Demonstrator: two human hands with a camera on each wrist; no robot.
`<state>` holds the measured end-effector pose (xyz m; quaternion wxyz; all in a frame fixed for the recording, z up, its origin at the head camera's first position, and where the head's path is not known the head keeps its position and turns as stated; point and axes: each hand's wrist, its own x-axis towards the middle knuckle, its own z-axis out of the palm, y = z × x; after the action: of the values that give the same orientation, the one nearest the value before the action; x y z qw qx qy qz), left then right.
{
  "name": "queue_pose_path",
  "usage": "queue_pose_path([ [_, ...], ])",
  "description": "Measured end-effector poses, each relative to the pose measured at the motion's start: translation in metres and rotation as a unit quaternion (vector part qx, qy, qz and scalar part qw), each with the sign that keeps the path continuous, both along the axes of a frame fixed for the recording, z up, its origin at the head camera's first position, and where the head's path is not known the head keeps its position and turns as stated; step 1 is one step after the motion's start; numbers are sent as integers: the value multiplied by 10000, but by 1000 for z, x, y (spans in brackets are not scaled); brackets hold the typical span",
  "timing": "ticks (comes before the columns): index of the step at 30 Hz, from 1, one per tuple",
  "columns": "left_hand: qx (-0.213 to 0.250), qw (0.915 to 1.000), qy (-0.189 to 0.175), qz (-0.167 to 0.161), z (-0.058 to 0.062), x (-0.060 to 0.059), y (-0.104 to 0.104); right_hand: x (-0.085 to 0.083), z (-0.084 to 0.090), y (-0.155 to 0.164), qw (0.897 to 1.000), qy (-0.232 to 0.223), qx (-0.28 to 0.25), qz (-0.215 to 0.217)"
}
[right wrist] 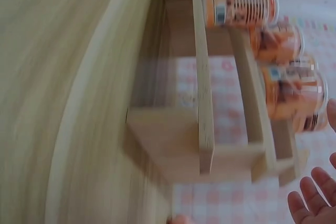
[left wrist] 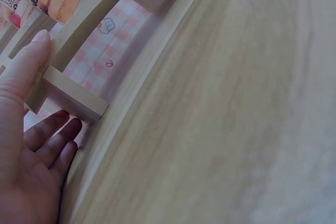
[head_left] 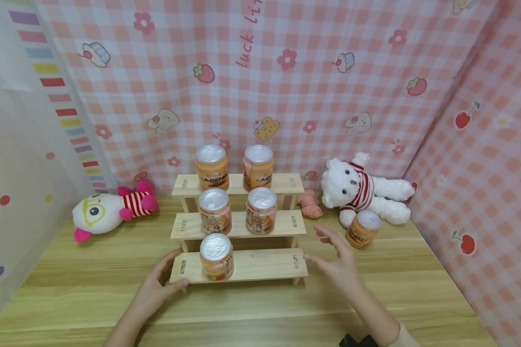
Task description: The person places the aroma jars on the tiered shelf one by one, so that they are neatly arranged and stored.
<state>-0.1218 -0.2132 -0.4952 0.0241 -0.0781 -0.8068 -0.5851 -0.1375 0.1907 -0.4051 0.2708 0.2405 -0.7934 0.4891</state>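
Note:
A three-tier wooden stand (head_left: 260,265) sits mid-table. Two orange jars (head_left: 212,166) stand on its top step and two more (head_left: 214,210) on the middle step. One jar (head_left: 216,256) stands on the left of the bottom step. My left hand (head_left: 158,284) rests against the left end of the bottom step, thumb on its front edge, fingers straight. In the left wrist view the thumb (left wrist: 29,61) lies along the stand's side piece (left wrist: 73,98). My right hand (head_left: 336,262) hovers open just right of the stand, holding nothing. A loose jar (head_left: 363,229) lies tilted beyond it.
A white plush toy with pink striped arms (head_left: 113,209) lies at the back left. A white teddy bear (head_left: 364,190) and a small pink knitted item (head_left: 309,204) lie at the back right. Pink checked cloth (head_left: 286,96) walls the wooden table (head_left: 91,270).

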Motion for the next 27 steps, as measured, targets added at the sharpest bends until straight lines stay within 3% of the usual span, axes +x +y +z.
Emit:
queue_pose_path([
  [4, -34, 10000, 48, 22, -1, -1, 0, 1, 13, 9, 9989, 444, 11, -163],
  [7, -38, 10000, 48, 23, -1, -1, 0, -2, 15, 20, 9984, 460, -17, -339],
  [12, 27, 10000, 16, -1, 0, 0, 0, -9, 12, 40, 9967, 121, 34, -806],
  [17, 31, 10000, -9, -1, 2, 0, 0, -26, -7, 69, 9912, -183, 206, -1297],
  [27, 48, 10000, -8, -3, 1, 0, 1, -39, -19, 105, 9841, -519, 366, -1659],
])
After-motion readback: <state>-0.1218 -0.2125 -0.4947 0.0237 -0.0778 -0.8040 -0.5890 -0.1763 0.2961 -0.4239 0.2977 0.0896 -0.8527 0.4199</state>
